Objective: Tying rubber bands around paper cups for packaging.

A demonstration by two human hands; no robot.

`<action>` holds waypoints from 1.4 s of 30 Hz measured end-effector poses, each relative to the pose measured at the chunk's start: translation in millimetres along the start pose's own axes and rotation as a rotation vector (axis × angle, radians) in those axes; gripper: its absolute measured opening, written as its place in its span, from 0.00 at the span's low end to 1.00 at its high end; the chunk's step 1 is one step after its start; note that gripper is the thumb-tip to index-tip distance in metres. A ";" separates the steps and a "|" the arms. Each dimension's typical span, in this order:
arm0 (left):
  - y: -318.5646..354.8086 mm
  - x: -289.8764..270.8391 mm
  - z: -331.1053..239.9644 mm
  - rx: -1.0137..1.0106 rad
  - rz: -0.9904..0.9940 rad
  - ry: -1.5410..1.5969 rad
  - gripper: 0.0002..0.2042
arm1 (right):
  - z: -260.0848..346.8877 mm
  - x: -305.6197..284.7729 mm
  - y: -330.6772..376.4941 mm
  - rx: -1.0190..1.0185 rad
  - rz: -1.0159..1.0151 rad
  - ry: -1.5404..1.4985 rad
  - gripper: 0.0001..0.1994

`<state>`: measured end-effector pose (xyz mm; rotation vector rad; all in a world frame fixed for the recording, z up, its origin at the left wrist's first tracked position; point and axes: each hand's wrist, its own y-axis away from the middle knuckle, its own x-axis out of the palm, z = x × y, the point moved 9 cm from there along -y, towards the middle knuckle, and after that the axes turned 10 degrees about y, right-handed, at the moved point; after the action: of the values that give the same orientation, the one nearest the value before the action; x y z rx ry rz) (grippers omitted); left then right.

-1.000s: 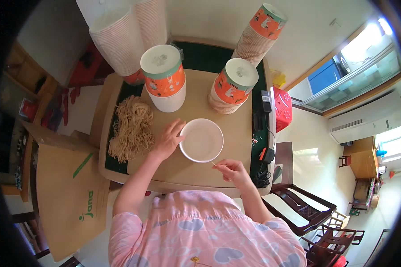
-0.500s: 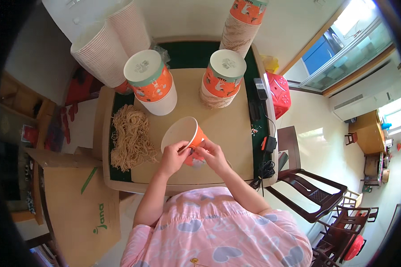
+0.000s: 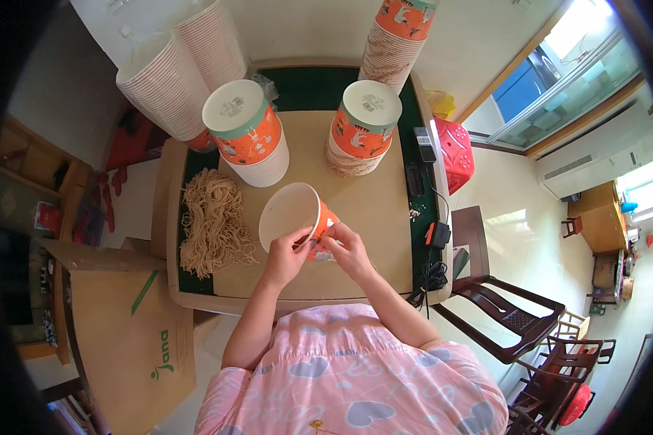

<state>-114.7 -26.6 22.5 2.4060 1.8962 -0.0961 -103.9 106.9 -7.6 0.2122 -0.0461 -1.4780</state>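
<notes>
At the fingertips of our left hand (image 3: 284, 257) and right hand (image 3: 350, 254) sits a paper cup (image 3: 287, 209), tilted, mouth up and leftward. We clamp the left fingers on its near rim; the right ones rest at its orange side — whether they pinch anything, we cannot tell. Left of our fingers lies a tan cord bundle (image 3: 214, 225); beyond them, upside down, stand a left cup stack (image 3: 250, 141) and a right cup stack (image 3: 361, 138).

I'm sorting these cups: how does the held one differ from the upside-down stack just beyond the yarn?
The held cup is tilted, mouth showing; the stack stands base up. The held cup looks single; the stack looks like several nested together. Both show orange printed sides.
</notes>
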 end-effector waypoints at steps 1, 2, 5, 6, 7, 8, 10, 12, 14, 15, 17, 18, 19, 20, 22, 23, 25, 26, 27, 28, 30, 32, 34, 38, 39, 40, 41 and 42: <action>-0.6 0.8 -1.4 0.000 0.000 0.000 0.15 | -1.5 -0.8 -0.3 0.004 -0.005 0.003 0.04; -1.4 2.8 -4.6 0.005 0.011 -0.006 0.15 | -1.9 -1.4 -0.7 0.004 -0.005 0.003 0.04; -3.1 7.6 -2.0 0.014 0.029 -0.002 0.15 | -2.6 -4.5 -2.2 -0.005 -0.023 0.019 0.04; -3.8 9.9 0.2 0.018 0.038 0.007 0.15 | -6.1 -5.2 -3.8 -0.006 -0.020 0.050 0.04; -5.3 12.7 0.4 0.022 0.035 0.012 0.15 | -9.9 -7.0 -6.6 -0.008 -0.017 0.083 0.04; -7.0 18.6 3.5 -0.014 0.053 0.057 0.14 | -15.6 -9.4 -9.1 -0.012 -0.015 0.090 0.04; -10.8 24.2 9.5 -0.042 0.062 0.112 0.12 | -27.3 -14.8 -12.4 0.014 -0.005 0.200 0.04; -15.8 33.6 28.7 -0.129 0.120 -0.049 0.08 | -35.0 -19.3 -14.7 0.071 0.031 0.112 0.05; -18.0 40.9 46.0 -0.169 0.102 0.005 0.08 | -43.6 -24.7 -16.1 0.130 0.070 0.029 0.06; -19.9 44.7 46.5 -0.089 0.084 -0.029 0.07 | -52.4 -29.3 -16.4 0.166 0.089 0.079 0.06; -23.1 50.6 45.9 -0.021 0.046 -0.101 0.05 | -63.6 -35.9 -15.7 0.199 0.114 0.142 0.07; -23.7 54.0 47.8 -0.015 0.035 -0.091 0.05 | -69.4 -39.2 -14.0 0.217 0.120 0.158 0.07; -24.8 56.8 47.8 -0.022 0.030 -0.118 0.05 | -69.9 -41.0 -11.8 0.238 0.124 0.171 0.07; -25.8 58.0 48.0 -0.030 0.025 -0.146 0.04 | -68.4 -42.8 -9.9 0.236 0.129 0.182 0.07; -27.3 56.4 48.6 -0.048 0.003 -0.136 0.04 | -67.9 -48.6 -2.7 0.303 0.099 0.165 0.08; -27.5 55.0 50.5 -0.070 -0.009 -0.134 0.03 | -63.7 -49.4 2.1 0.302 0.105 0.175 0.08; -29.2 53.3 57.9 -0.056 -0.023 -0.122 0.03 | -49.7 -59.2 10.6 0.259 -0.018 -0.040 0.10; -30.0 52.3 60.8 -0.042 -0.027 -0.117 0.03 | -45.2 -57.4 13.3 0.258 -0.013 -0.034 0.10; -30.5 50.8 65.0 -0.042 -0.034 -0.113 0.03 | -38.0 -55.1 14.6 0.223 -0.020 -0.073 0.13; -30.7 53.4 69.1 -0.080 0.000 -0.069 0.03 | -30.8 -53.3 16.3 0.189 -0.032 -0.115 0.15; -29.8 55.7 73.6 -0.118 0.032 -0.024 0.03 | -16.0 -45.8 15.6 0.156 -0.027 -0.025 0.17; -30.1 56.8 71.2 -0.119 0.040 0.036 0.03 | -9.4 -38.8 11.3 0.120 -0.028 0.062 0.20; -28.6 58.1 68.4 -0.127 0.050 0.031 0.03 | -2.4 -35.4 6.8 0.042 -0.073 0.354 0.22; -31.2 60.6 97.1 -0.163 0.000 0.236 0.12 | 1.5 -30.3 -2.8 -0.093 -0.095 0.549 0.21; -31.7 62.7 100.6 -0.160 -0.004 0.238 0.12 | -0.5 -32.7 -3.9 -0.123 -0.124 0.580 0.20; -31.0 65.3 100.2 -0.181 -0.018 0.265 0.16 | 1.6 -33.7 -2.9 -0.150 -0.153 0.609 0.20; -30.5 67.3 100.0 -0.202 -0.032 0.293 0.20 | 1.0 -33.0 -2.2 -0.151 -0.149 0.612 0.20; -30.7 68.2 98.2 -0.202 -0.036 0.297 0.20 | 2.5 -33.9 -0.9 -0.163 -0.168 0.600 0.20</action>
<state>-128.7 36.7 -82.4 2.3553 1.9517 0.4526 -108.4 140.2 -2.0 0.5281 0.5857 -1.5226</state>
